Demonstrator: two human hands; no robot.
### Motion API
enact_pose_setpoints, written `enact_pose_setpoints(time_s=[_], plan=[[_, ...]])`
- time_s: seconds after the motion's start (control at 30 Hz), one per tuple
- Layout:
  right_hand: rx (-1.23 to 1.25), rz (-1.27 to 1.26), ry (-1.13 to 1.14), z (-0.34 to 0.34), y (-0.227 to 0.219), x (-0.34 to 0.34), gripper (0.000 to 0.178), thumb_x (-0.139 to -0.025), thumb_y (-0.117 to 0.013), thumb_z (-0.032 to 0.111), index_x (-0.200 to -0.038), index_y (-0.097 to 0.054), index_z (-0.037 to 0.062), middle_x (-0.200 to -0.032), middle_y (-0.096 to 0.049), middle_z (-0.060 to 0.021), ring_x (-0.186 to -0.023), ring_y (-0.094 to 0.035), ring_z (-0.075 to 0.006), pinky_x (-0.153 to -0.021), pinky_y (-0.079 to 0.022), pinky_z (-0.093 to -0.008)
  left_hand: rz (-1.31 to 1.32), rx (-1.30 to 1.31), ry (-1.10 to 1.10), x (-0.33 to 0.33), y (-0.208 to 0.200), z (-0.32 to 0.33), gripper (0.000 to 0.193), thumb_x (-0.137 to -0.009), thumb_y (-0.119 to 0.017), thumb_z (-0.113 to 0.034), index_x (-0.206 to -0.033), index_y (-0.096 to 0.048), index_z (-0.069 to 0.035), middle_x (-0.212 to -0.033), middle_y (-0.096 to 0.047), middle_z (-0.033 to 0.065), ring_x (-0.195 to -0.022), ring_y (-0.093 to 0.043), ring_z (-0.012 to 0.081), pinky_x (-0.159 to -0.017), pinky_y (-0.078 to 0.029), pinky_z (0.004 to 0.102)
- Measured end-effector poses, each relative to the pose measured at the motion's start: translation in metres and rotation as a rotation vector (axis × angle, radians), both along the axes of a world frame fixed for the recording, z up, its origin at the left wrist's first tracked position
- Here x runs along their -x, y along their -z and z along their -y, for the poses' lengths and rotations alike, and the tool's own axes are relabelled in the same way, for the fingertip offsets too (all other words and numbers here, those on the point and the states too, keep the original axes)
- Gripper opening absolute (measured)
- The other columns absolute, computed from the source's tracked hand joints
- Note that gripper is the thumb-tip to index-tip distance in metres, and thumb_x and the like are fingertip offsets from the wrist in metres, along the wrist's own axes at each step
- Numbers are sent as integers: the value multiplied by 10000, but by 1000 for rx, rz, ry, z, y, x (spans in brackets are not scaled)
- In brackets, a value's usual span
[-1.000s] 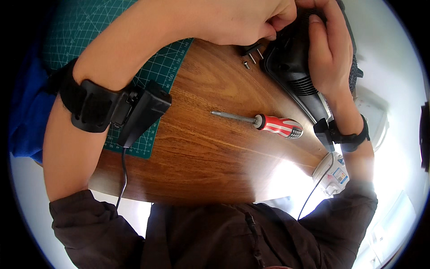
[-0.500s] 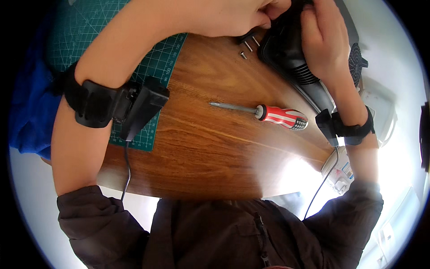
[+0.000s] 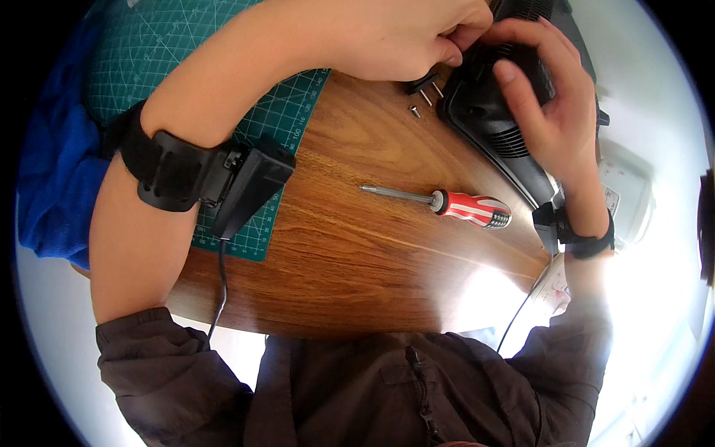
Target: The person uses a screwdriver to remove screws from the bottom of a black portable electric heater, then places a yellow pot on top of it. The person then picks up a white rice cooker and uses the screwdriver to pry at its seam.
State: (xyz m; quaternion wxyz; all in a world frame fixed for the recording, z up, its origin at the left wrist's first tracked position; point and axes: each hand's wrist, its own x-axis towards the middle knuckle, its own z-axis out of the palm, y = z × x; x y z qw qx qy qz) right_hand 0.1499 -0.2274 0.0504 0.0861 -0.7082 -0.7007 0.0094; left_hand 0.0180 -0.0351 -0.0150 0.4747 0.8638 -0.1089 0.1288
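Note:
A black ribbed plastic appliance housing (image 3: 465, 104) stands at the far right of the wooden table. My left hand (image 3: 417, 37) is at its far-left edge, thumb and fingers pinched together. Whatever is between those fingertips is hidden. Over the housing arches my right hand (image 3: 558, 104), thumb apart from the curved fingers, fingertips close to the left hand. Under the left hand lies a black plug (image 3: 423, 82) with two metal pins, and beside it a small screw (image 3: 414, 112). Closer to me rests a screwdriver (image 3: 473, 209) with a red, white and black handle, tip pointing left.
A green cutting mat (image 3: 149, 71) covers the table's left part, under my left forearm. Blue cloth (image 3: 59, 194) hangs at the left edge. Both wrists wear strapped black devices (image 3: 253, 186) with cables running toward me. A white object (image 3: 625, 197) is beyond the right wrist.
My right hand has opened, its thumb and fingers spreading apart over the housing. The left hand stays pinched at nearly the same place. The whole view has shifted slightly.

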Motion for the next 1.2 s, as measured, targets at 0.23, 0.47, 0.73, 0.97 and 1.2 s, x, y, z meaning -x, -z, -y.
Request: enact_pose_setpoints(time_s=[0.23,0.47,0.73,0.97,1.2], plan=[[152,157,-120,5,-17,-4,355,-889,-526,43,-1212,-673,40,-1325,-683,-134,-1393,-556,-325,-1231,-287,-547,13,21,22,1,-1,0,83,-820,-707,-5,-882,-681,42,-881,-704,240,-883,-693,424,-760,-550,454],[384,-131,-97,-12,-36,-19,390,-1022,-442,253,-1217,-676,8,-1145,-665,-138,-1197,-603,-290,-1198,-259,-521,149,17,17,4,-2,2,112,-816,-731,-10,-872,-643,31,-887,-677,215,-878,-671,421,-755,-539,456],[332,-291,-269,-31,-32,-29,366,-993,-431,247,-1089,-709,29,-1072,-655,-129,-1119,-586,-304,-1167,-259,-503,229,31,11,5,-5,3,124,-798,-733,8,-846,-621,27,-862,-669,205,-853,-666,417,-726,-532,452],[329,-213,-286,-39,-25,-28,305,-976,-448,230,-949,-687,42,-967,-633,-131,-1016,-585,-323,-1074,-335,-465,146,75,45,4,-1,0,80,-817,-711,11,-864,-648,28,-879,-688,215,-885,-682,419,-746,-542,453],[236,-278,-307,-39,-20,-31,306,-974,-462,239,-925,-687,37,-959,-646,-136,-992,-598,-336,-1058,-353,-465,120,85,42,3,-1,-1,54,-839,-693,8,-865,-656,38,-852,-691,228,-886,-693,411,-756,-544,449]])
